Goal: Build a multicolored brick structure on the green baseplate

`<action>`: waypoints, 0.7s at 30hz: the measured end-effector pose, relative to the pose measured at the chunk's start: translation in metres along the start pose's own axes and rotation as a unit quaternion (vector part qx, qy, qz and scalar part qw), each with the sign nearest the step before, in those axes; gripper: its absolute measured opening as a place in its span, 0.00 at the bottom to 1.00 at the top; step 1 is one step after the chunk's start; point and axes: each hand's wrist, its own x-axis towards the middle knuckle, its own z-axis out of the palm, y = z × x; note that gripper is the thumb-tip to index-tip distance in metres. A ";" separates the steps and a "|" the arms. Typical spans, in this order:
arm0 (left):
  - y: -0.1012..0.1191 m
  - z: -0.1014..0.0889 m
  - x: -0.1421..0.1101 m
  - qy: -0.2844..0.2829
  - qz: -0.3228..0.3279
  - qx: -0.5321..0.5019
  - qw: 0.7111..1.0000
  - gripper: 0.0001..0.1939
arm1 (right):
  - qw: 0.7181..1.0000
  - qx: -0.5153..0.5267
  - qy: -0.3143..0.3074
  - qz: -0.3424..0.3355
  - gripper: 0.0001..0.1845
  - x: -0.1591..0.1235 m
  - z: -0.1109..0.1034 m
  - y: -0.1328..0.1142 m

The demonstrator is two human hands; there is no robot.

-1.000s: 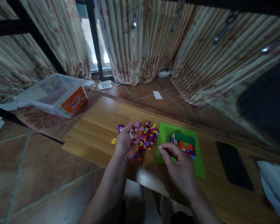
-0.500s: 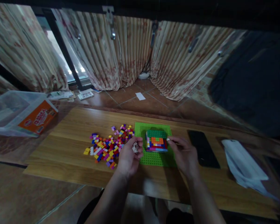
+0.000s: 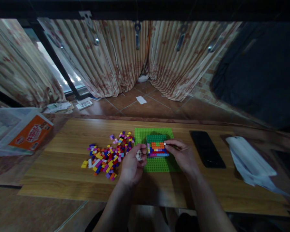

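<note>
Several small white bricks [image 3: 138, 156] lie in my left hand [image 3: 133, 164], whose fingers curl around them beside the left edge of the green baseplate [image 3: 157, 166]. A small white brick [image 3: 164, 143] is pinched between the thumb and finger of my right hand [image 3: 183, 157]. That brick is at the right side of a brick-built block [image 3: 157, 147] on the baseplate, with a dark green top, an orange patch and mixed-colour layers. Whether the white brick touches the block I cannot tell. My right hand covers part of the baseplate's right side.
Loose coloured bricks [image 3: 108, 158] are heaped left of the baseplate on the wooden table [image 3: 53, 161]. A black flat slab [image 3: 207, 149] and a white plastic packet [image 3: 250, 161] lie to the right. Beyond the table's left end stands a clear plastic bin [image 3: 14, 129] with an orange label.
The view has swung right. My right hand has carried the white brick from the baseplate's left side to the right side of the block. My left hand still holds its white bricks.
</note>
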 end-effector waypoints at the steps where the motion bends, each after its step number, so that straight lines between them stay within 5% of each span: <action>1: 0.000 0.000 0.000 0.000 -0.001 -0.001 1.000 0.06 | 0.999 0.026 0.004 0.019 0.12 0.000 0.001 -0.001; 5: -0.001 0.002 0.000 0.001 -0.003 -0.004 1.000 0.06 | 0.988 0.126 0.014 0.092 0.14 0.000 0.007 -0.002; 21: -0.005 0.010 -0.005 -0.002 -0.010 -0.024 1.000 0.06 | 0.970 0.199 0.044 0.136 0.14 0.000 0.015 -0.006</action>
